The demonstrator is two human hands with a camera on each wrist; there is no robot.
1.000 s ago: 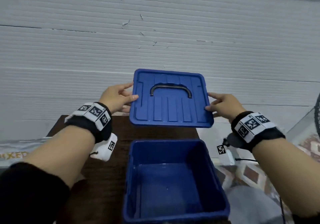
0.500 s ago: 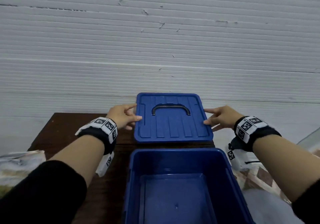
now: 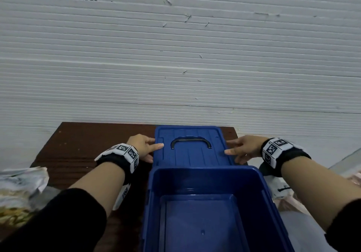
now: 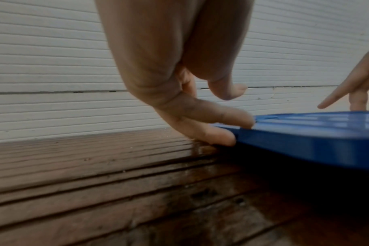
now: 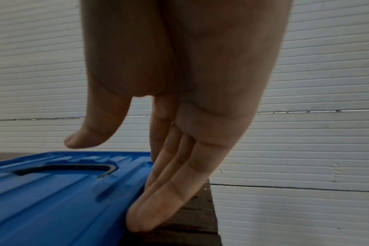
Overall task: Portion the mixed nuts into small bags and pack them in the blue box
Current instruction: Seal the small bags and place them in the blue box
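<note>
While left hand (image 3: 141,147) and right hand (image 3: 245,148) just press straight fingers on the lid (image 3: 192,154) at its 9 and 3 o'clock edges, at 12 behind the empty box (image 3: 205,181), skewed release could tip it off the table (image 3: 88,144) at 3 o'clock.

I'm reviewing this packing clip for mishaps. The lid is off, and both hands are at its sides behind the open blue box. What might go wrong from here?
1. The blue lid lies close to the right edge of the table. A nudge from the right hand as it pulls away might push the lid over the side.
2. The left hand has fingers at the lid's rim, right by the tabletop, so they might get pinched.
</note>
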